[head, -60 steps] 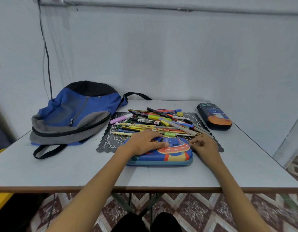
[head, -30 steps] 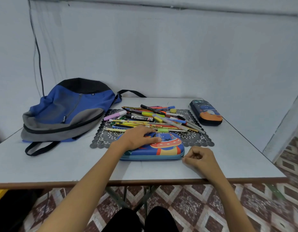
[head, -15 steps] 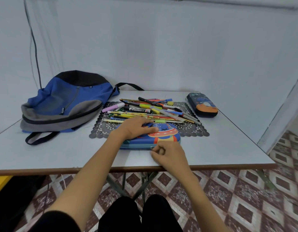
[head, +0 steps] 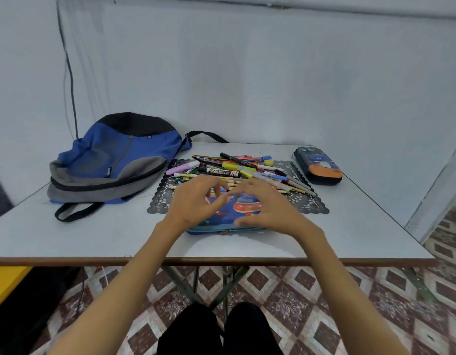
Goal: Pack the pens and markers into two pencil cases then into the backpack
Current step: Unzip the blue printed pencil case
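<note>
Head view, and both hands are over the spaceship pencil case, which lies flat on the table near its front edge, with its far side on the black lace placemat. The left hand hovers above the case's left half. Its fingers are loosely curled and apart, and nothing shows between them. The right hand arches over the right half with its thumb down by the front seam. Motion blur hides whether that hand is gripping the lid or only touching it.

The zip pull sits at the middle of the front edge and the lid looks flat, so this reads as the opening step: the case is being readied to take its load.

None of the packing itself is done. The pens and markers lie heaped on the placemat just behind the case. The dark orange pencil case lies zipped well off to the right, and the blue backpack slumps at the left.

The next move probably calls for lifting that lid right back, one hand pinning the base, then scooping up a bundle of pens lengthwise.
</note>
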`<state>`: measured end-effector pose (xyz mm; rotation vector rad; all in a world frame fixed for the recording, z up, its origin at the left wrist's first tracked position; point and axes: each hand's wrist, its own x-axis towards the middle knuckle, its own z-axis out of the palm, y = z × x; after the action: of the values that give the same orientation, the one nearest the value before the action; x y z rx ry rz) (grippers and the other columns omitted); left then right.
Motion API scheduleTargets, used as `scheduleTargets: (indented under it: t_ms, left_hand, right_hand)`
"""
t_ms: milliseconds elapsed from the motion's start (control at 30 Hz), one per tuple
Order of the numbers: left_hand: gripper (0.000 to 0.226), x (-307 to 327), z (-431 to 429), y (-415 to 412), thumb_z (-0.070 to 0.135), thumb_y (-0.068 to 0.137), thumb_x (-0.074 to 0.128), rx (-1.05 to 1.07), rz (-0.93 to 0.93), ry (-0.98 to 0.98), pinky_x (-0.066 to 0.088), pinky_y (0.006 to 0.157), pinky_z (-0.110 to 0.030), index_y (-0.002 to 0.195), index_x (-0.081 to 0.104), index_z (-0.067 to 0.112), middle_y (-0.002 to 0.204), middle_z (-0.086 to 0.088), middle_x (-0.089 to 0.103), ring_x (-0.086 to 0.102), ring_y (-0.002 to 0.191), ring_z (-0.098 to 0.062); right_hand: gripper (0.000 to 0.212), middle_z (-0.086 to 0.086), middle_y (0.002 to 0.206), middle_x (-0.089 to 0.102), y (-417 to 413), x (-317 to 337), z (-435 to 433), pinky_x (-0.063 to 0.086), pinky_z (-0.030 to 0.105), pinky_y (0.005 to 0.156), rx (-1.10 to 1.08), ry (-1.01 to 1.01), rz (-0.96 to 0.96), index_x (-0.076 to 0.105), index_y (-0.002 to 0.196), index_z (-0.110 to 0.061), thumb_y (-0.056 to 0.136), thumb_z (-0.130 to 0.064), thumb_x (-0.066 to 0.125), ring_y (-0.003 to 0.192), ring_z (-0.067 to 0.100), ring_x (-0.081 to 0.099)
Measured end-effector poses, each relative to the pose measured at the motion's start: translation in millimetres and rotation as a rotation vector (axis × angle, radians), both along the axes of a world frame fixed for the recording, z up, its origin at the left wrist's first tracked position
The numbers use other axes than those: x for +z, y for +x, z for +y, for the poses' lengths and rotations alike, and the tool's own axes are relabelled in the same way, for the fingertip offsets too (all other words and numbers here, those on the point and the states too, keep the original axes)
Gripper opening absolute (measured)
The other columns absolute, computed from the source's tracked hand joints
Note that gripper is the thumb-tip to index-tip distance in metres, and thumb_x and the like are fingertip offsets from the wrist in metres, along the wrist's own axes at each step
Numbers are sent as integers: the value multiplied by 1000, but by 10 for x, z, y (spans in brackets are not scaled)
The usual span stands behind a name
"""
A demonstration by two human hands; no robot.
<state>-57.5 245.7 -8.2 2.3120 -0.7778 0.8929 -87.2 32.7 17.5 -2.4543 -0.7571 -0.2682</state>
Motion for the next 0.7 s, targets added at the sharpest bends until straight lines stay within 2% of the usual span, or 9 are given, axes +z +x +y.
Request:
scheduleTargets:
  t_ms: [67,167,233,300,400,500,600,700]
  left_hand:
    - [34,-55,79,-72,52,86,50,34,2,-22,37,64,-9,95,70,26,77,17,61,48,72,1]
    - [35,-160,193,-138,51,86,49,77,20,0,36,64,-11,99,69,27,78,19,59,51,73,-1]
    - [31,-202,258,-141,48,87,49,92,18,3,39,63,-18,99,69,27,79,21,55,52,74,-3]
    - [28,-203,284,-132,46,89,51,97,12,-6,40,63,-19,97,69,27,79,21,54,49,75,-2]
    - [19,-225,277,-190,41,88,56,102,-29,-57,41,66,-19,90,64,24,81,14,57,48,76,-4]
    - [20,-304,255,-312,34,84,64,61,-129,-60,40,57,-22,70,60,20,66,10,54,46,64,-7]
    - [33,-366,207,-384,39,83,68,56,-198,54,41,47,-22,55,62,23,50,13,53,45,49,-3]
    - [37,-423,147,-417,52,83,66,92,-203,171,43,47,-20,58,71,26,51,13,60,52,47,-3]
  right_hand:
    - [79,-6,154,32,153,32,-14,20,37,113,102,-213,77,43,140,-40,71,-45,81,141,12,24]
    - [90,-9,159,20,311,-14,6,7,50,118,96,-395,110,30,146,-45,71,-54,78,147,12,12]
    - [88,-11,158,22,338,-49,16,13,56,116,92,-403,147,31,144,-48,70,-58,76,145,13,17]
    - [84,-13,157,22,323,-75,11,17,56,115,73,-367,155,33,143,-49,71,-58,75,144,12,18]
    - [83,-15,158,19,272,-107,12,11,54,117,4,-397,116,30,144,-52,73,-62,72,145,10,15]
    - [83,-16,157,19,266,-135,21,9,53,117,-27,-400,83,27,143,-54,73,-66,69,145,9,14]
    - [82,-17,157,19,278,-159,11,9,52,116,-24,-389,77,27,144,-54,74,-67,68,144,10,15]
    - [81,-17,157,18,283,-186,7,9,52,116,-27,-395,66,26,143,-54,74,-67,67,144,10,15]
